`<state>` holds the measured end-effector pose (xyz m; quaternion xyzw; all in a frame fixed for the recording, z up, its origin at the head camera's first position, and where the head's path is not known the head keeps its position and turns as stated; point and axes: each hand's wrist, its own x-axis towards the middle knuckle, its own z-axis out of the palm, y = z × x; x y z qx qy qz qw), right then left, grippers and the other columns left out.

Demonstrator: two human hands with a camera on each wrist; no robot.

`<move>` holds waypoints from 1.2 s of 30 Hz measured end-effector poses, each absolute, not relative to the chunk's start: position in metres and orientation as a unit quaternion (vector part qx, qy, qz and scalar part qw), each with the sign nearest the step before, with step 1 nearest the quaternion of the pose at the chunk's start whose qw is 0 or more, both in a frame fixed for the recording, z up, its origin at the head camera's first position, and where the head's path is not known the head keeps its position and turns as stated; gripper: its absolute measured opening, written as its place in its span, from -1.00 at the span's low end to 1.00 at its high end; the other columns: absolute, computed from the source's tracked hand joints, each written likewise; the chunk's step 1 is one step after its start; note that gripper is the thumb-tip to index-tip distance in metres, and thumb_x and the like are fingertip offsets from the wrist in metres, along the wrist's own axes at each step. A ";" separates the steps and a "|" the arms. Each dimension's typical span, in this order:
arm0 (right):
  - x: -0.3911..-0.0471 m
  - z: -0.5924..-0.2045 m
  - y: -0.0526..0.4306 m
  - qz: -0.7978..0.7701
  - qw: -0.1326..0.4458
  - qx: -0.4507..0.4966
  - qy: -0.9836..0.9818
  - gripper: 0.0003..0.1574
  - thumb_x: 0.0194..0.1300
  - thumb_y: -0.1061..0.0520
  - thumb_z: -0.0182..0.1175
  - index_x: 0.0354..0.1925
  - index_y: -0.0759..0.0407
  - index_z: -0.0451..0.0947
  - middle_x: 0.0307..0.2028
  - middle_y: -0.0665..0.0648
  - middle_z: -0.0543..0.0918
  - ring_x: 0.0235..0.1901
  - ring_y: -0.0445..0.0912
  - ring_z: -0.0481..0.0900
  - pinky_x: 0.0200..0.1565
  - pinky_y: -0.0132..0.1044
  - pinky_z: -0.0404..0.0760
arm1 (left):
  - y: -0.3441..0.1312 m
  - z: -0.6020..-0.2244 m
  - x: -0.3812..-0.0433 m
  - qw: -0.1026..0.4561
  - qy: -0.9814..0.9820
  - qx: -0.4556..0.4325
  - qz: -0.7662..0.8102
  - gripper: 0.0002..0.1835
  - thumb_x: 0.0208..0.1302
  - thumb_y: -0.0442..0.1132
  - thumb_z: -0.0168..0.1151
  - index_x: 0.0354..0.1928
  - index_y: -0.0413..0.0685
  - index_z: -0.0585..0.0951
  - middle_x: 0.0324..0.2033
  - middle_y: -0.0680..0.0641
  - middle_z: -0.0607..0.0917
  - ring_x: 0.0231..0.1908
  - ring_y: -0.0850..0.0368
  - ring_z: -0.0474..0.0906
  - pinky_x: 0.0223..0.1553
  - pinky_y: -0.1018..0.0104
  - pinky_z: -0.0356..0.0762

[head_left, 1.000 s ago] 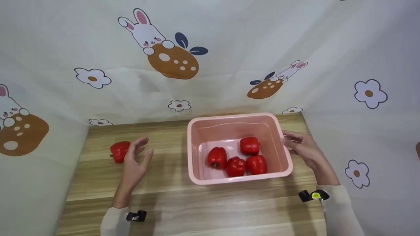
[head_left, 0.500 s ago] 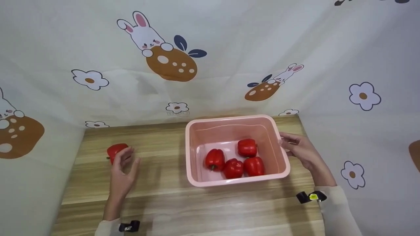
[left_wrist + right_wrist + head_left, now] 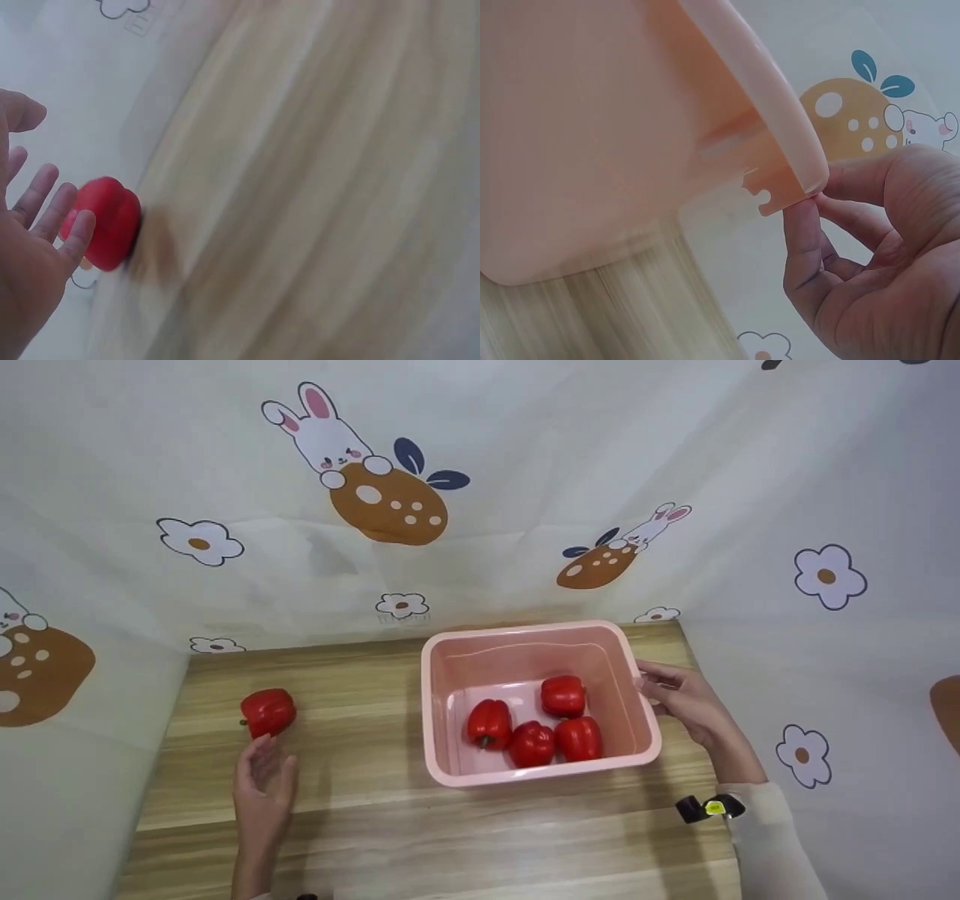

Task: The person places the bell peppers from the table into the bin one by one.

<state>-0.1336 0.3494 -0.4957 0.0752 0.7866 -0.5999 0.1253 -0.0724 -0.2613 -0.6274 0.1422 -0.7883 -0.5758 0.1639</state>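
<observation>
My left hand (image 3: 262, 795) hovers with loosely spread fingers just in front of a lone red bell pepper (image 3: 268, 712) on the table's left side. In the left wrist view the fingers partly overlap that pepper (image 3: 114, 229), and nothing is held. A pink plastic tub (image 3: 541, 772) stands right of the middle with several red bell peppers (image 3: 531, 744) inside on its floor. At the tub's right side, my right hand (image 3: 694, 705) pinches the rim between thumb and fingers. The right wrist view shows this grip on the tub's edge (image 3: 784, 127) close up.
The wood-grain table (image 3: 450, 847) is bounded by a pale cloth backdrop (image 3: 495, 562) with printed rabbits and flowers at the back and sides. Black wrist straps show, the right one (image 3: 709, 808) at the sleeve's cuff.
My left hand has moved left and back toward me, from the pepper's right side to in front of it, uncovering it. My right hand keeps its hold on the tub's rim.
</observation>
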 end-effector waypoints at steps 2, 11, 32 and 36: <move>-0.133 -0.496 0.349 -0.600 0.125 0.075 0.787 -0.30 0.55 0.13 0.24 0.51 0.35 0.36 -0.15 -0.01 0.69 -0.22 -0.23 0.76 -0.13 -0.28 0.83 | -0.263 -0.631 -0.069 0.160 -0.785 0.155 -0.578 -0.40 0.47 -0.29 0.32 0.47 -0.13 0.38 0.25 0.06 0.55 0.28 0.27 0.49 0.26 0.59 0.45; -0.133 -0.497 0.349 -0.603 0.129 0.072 0.784 -0.32 0.57 0.17 0.20 0.52 0.37 0.33 -0.16 -0.04 0.69 -0.23 -0.26 0.74 -0.16 -0.32 0.82 | -0.271 -0.641 -0.058 0.146 -0.791 0.196 -0.560 -0.35 0.48 -0.22 0.32 0.51 -0.09 0.33 0.39 -0.16 0.52 0.33 0.15 0.45 0.26 0.67 0.40; -0.134 -0.492 0.349 -0.596 0.136 0.078 0.788 -0.32 0.57 0.12 0.20 0.50 0.38 0.35 -0.10 -0.01 0.68 -0.20 -0.25 0.76 -0.13 -0.29 0.83 | -0.275 -0.659 -0.067 0.172 -0.807 0.187 -0.533 -0.12 0.41 -0.21 0.38 0.63 -0.10 0.12 0.55 -0.30 0.27 0.59 -0.30 0.19 0.60 -0.19 0.24; -0.134 -0.491 0.348 -0.599 0.135 0.075 0.786 -0.31 0.57 0.13 0.20 0.51 0.40 0.34 -0.10 -0.02 0.68 -0.19 -0.25 0.74 -0.15 -0.30 0.83 | -0.277 -0.661 -0.072 0.189 -0.804 0.181 -0.534 -0.12 0.37 -0.25 0.41 0.61 -0.12 0.17 0.52 -0.26 0.30 0.56 -0.27 0.22 0.60 -0.15 0.27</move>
